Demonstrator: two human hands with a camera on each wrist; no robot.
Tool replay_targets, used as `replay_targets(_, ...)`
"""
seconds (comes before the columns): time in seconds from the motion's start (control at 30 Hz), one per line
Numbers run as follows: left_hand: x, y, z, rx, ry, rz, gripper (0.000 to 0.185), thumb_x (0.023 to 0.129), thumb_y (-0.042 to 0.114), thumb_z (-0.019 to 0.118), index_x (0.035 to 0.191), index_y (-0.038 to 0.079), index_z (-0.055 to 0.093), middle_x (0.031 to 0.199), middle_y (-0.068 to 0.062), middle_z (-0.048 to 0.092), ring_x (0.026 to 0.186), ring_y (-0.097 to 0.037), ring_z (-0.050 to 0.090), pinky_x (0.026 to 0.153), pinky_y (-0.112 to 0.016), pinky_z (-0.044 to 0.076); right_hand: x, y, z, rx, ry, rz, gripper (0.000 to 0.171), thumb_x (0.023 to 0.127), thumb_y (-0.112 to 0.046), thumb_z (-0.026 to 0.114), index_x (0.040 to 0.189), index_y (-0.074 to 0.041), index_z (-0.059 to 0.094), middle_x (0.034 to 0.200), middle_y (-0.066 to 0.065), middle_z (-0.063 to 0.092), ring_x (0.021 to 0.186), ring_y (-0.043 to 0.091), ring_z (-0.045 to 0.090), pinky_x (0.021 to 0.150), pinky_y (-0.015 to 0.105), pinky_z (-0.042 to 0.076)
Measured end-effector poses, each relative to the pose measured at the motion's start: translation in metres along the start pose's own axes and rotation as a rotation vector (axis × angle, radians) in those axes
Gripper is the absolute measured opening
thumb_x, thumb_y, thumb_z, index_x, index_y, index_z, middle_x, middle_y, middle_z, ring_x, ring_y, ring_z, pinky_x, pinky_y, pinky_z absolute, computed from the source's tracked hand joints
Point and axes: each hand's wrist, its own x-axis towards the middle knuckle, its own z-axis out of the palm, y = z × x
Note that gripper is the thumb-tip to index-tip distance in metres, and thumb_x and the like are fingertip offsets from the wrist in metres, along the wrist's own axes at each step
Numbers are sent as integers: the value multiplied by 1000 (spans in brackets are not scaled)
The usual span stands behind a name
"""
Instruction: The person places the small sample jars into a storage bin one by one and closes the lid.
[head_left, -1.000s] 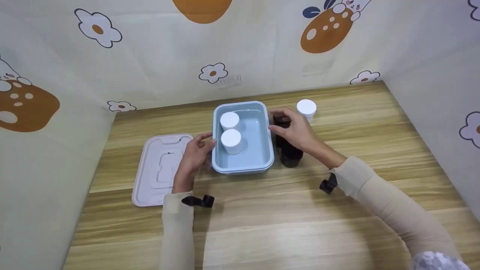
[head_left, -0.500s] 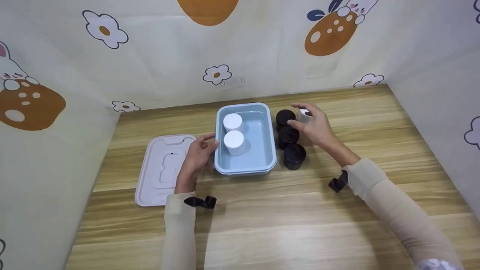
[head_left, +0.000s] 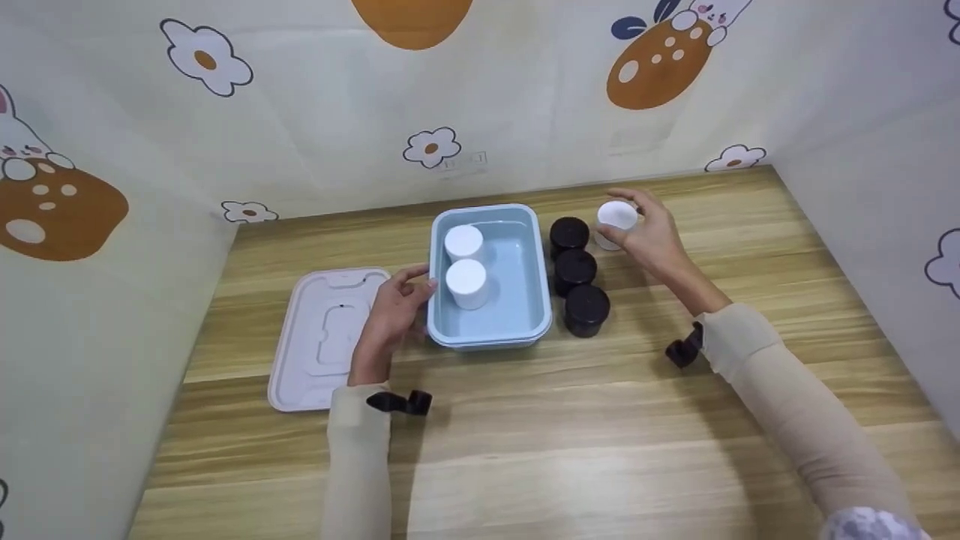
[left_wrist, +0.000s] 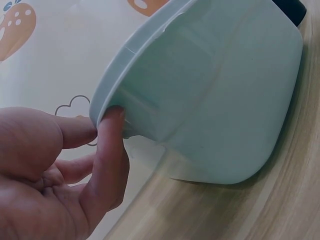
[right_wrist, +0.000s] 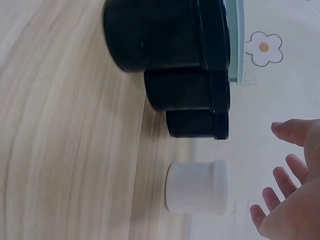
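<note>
1. The right hand (head_left: pixel 655 241) has its thumb spread away from its fingers, with nothing pinched; the right wrist view shows a gap between the fingertips and the jar, so I see no contact.
2. The white jar (head_left: pixel 618 215) is directly below that spread: in the head view, thumb and forefinger flank its top, while the right wrist view puts the hand above it.
3. The jar stands upright on the wooden table (head_left: pixel 600 457), axis vertical, top facing the palm.
4. The right hand is clearly the nearer of the 2; the left hand (head_left: pixel 391 311) is well apart, pinching the left rim of the blue tub (head_left: pixel 517 304) between thumb and finger.
5. Between the white jar and the tub stand 3 black jars (head_left: pixel 576 271) in a row, roughly along the tub's long side; the farthest is just beside the white jar.
6. Inside the tub, 2 white cylinders (head_left: pixel 466 283) stand against its left side.
7. Outermost, a pale rectangular lid (head_left: pixel 294 367) lies flat, left of the tub.
</note>
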Motion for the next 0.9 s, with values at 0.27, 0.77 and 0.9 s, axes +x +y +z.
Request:
replay_targets(0.27,2,-1,0,13,11,-2,45,102,24,59,144,12,51,108,-17,69,76,-19,70,53,-34,56,9,10,-3,-14,-11,13,59,81,-5,81,136,-5,58,144,18,52,141,37,40,120,53,30)
replay_targets(0.77,2,-1,1,-12,13,19,44,102,21,60,143,8,52,110,-20,69,74,-17,69,50,-32,57,18,39,-6,147,-68,191,81,84,-5,77,152,2,34,158,22,34,147,40,29,123,52,27)
replay_targets(0.9,3,-1,1,-10,15,16,45,101,22,61,143,7,52,109,-19,69,73,-15,68,50,-31,56,17,40,-4,173,-98,200,85,84,-2,76,155,1,28,159,23,31,148,40,30,123,51,28)
